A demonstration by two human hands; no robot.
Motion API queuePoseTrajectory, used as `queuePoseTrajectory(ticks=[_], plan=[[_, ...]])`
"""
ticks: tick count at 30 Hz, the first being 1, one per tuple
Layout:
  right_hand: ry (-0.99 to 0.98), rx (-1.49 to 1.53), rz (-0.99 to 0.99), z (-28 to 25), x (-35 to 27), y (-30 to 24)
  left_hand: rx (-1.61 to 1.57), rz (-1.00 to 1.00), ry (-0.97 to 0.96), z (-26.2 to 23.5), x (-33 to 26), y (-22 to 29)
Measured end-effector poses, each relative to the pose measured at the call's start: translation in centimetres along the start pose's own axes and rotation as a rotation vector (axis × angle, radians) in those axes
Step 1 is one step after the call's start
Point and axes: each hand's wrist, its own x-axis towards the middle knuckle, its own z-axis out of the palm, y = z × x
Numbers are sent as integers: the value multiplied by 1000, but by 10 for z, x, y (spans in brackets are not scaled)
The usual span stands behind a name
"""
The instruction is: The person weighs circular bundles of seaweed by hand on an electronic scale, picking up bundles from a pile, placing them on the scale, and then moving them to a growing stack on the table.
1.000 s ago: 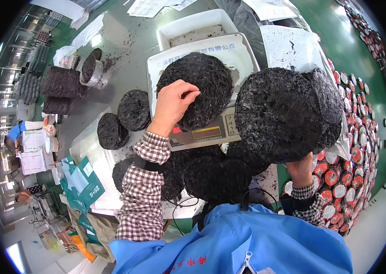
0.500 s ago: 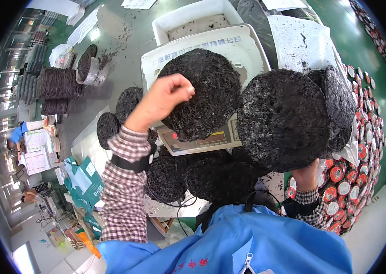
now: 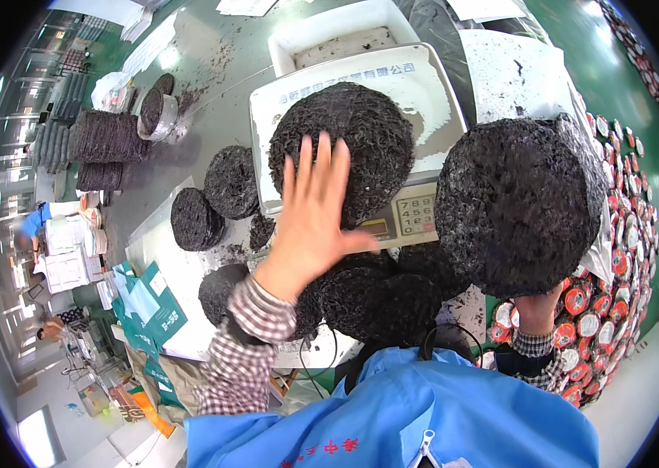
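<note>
A round, black cake of dried seaweed (image 3: 372, 132) lies on the platform of a white electronic scale (image 3: 432, 117). Over its lower left part is my left hand (image 3: 310, 218), fingers spread, its fingertips at the cake's surface; whether they press on it I cannot tell. To the right of the scale, my right hand (image 3: 538, 310) holds up a stack of similar seaweed cakes (image 3: 512, 207) from the near edge. Its fingers are mostly hidden beneath the stack. Several more seaweed cakes (image 3: 380, 304) lie on the table between the scale and my body.
Beyond the scale stands a white plastic bin (image 3: 345, 47). Loose cakes (image 3: 232, 183) lie left of the scale, and green packaging bags (image 3: 146, 308) at the table's left edge. Many round red-and-white packages (image 3: 579, 351) cover the right side. Further off are stacked dark cakes (image 3: 107, 140).
My left hand has gone from closed fingers to spread ones, and moved right and nearer over the cake on the scale. The stack in my right hand has shifted slightly right, its cakes lining up more.
</note>
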Motion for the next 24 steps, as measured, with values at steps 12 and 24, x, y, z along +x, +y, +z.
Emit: queuePoseTrajectory(ticks=[12,24], plan=[[-135,170,1,45,21,6,269,389,552,-58,49,-2],[63,-117,-83,115,-13,21,-1877,-417,573,-10,-45,116]])
